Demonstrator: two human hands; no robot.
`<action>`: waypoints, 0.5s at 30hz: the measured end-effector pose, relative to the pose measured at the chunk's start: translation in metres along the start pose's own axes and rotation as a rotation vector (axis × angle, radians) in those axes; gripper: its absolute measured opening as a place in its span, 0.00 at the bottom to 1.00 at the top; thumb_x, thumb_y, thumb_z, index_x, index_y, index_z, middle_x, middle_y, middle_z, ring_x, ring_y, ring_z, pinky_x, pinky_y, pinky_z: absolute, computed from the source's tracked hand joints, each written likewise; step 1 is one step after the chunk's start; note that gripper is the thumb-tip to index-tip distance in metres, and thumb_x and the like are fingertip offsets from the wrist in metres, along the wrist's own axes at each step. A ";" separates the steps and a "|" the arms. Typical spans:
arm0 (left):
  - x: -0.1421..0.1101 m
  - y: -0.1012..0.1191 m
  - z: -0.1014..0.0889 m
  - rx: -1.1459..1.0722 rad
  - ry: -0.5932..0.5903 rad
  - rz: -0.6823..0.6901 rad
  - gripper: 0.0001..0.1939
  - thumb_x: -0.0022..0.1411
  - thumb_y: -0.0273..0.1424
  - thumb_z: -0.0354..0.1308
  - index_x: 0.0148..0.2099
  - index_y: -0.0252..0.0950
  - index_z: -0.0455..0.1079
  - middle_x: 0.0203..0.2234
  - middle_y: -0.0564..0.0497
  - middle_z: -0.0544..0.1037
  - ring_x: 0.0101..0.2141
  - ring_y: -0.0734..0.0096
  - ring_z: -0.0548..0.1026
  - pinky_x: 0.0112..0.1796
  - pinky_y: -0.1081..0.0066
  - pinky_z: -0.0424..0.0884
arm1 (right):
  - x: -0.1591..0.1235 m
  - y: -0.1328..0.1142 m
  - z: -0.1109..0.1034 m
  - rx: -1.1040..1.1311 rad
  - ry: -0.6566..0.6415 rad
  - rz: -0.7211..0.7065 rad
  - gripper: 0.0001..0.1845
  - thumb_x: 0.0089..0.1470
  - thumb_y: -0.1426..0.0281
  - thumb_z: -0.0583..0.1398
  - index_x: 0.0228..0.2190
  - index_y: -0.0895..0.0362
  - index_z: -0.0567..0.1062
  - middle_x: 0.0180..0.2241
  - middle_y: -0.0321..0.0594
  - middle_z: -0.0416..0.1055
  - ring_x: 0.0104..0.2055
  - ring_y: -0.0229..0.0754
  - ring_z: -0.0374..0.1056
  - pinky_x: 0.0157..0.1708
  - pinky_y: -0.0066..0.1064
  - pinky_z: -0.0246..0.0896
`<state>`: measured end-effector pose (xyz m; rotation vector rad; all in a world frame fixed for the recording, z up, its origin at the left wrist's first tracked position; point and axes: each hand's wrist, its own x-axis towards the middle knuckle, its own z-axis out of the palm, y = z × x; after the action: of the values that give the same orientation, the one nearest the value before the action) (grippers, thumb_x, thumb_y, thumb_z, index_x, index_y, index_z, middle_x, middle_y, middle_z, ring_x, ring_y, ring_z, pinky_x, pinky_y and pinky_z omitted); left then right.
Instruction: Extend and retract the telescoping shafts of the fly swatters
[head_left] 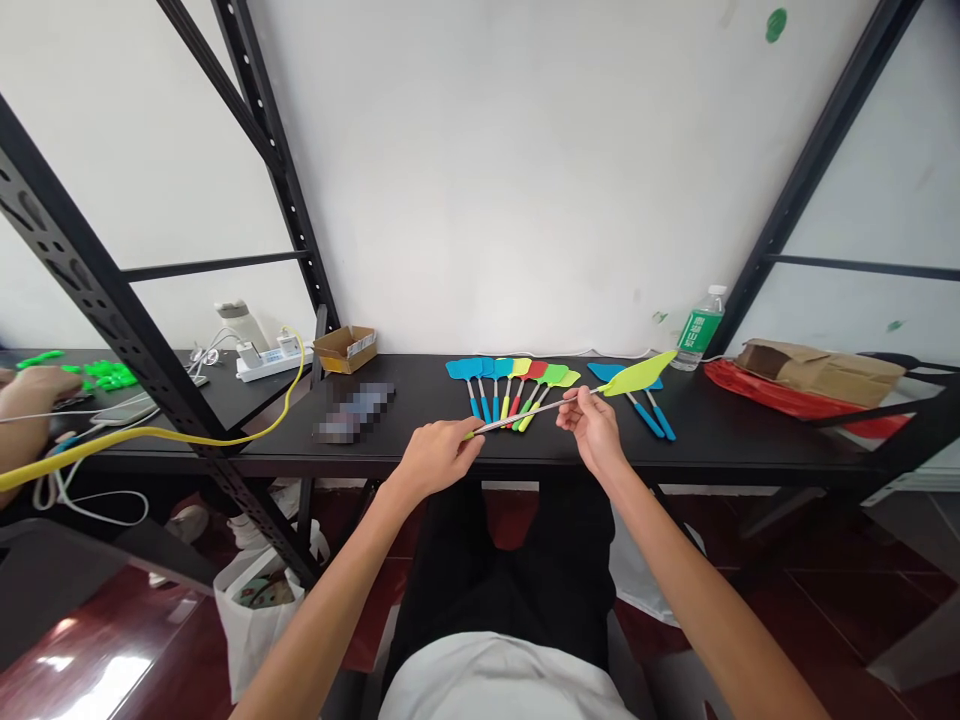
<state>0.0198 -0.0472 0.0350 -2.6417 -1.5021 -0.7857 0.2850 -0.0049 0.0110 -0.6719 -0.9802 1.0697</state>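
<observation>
A lime-yellow fly swatter (637, 375) with a long thin metal rod is held above the front of the table, slanting up to the right. My left hand (442, 455) is closed round its handle end, hiding most of the grip. My right hand (591, 425) pinches the rod just below the swatter's head. Behind them lies a fanned row of short swatters: several blue ones (469, 371), a red one (535, 371), and yellow and green ones (555, 375). To the right, partly behind the held head, are blue swatters (651, 418).
On the black table (420, 400) stand an open cardboard box (346, 350) and a water bottle (699, 330). A blurred flat object (355, 412) lies left. Brown packaging on red plastic (810, 375) is at right. A yellow cable (187, 437) crosses the rack post; another person's hand (34, 395) is far left.
</observation>
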 end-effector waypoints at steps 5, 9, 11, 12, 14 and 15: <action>0.001 0.002 0.001 0.023 0.007 -0.040 0.22 0.71 0.49 0.44 0.45 0.44 0.75 0.25 0.49 0.76 0.27 0.62 0.72 0.26 0.69 0.47 | -0.002 -0.001 0.003 0.004 -0.009 0.005 0.25 0.47 0.46 0.67 0.28 0.56 0.76 0.22 0.37 0.72 0.22 0.36 0.68 0.22 0.29 0.60; 0.001 0.003 0.002 0.069 0.033 -0.085 0.26 0.72 0.50 0.40 0.34 0.41 0.72 0.26 0.50 0.75 0.26 0.64 0.71 0.26 0.70 0.48 | -0.004 0.000 0.004 0.003 -0.024 0.012 0.24 0.48 0.47 0.67 0.28 0.56 0.76 0.23 0.37 0.72 0.22 0.36 0.68 0.22 0.28 0.60; 0.001 0.003 0.002 0.081 0.043 -0.069 0.27 0.73 0.49 0.39 0.34 0.41 0.70 0.28 0.50 0.76 0.28 0.65 0.71 0.26 0.70 0.49 | -0.005 0.000 0.005 0.003 -0.033 0.016 0.23 0.48 0.48 0.67 0.28 0.56 0.76 0.23 0.36 0.73 0.22 0.36 0.68 0.22 0.28 0.60; 0.001 0.003 0.001 0.085 0.048 -0.057 0.27 0.73 0.49 0.38 0.34 0.40 0.70 0.28 0.50 0.75 0.28 0.65 0.72 0.26 0.70 0.50 | -0.005 0.001 0.005 0.003 -0.035 0.017 0.23 0.48 0.48 0.67 0.29 0.56 0.77 0.23 0.37 0.73 0.22 0.36 0.68 0.22 0.28 0.60; 0.001 0.003 0.001 0.085 0.055 -0.037 0.27 0.73 0.48 0.37 0.34 0.40 0.70 0.28 0.49 0.75 0.29 0.65 0.72 0.27 0.70 0.51 | -0.006 0.001 0.005 0.001 -0.040 0.020 0.23 0.49 0.48 0.67 0.29 0.55 0.77 0.23 0.37 0.73 0.22 0.36 0.68 0.22 0.28 0.60; 0.001 0.002 0.001 0.083 0.056 -0.028 0.27 0.74 0.47 0.37 0.34 0.40 0.70 0.28 0.49 0.75 0.29 0.65 0.72 0.27 0.70 0.52 | -0.006 0.001 0.005 0.000 -0.041 0.021 0.23 0.49 0.48 0.67 0.29 0.56 0.77 0.23 0.37 0.73 0.22 0.36 0.68 0.22 0.28 0.60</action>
<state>0.0223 -0.0476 0.0354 -2.5228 -1.5267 -0.7748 0.2791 -0.0101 0.0109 -0.6641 -1.0104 1.1049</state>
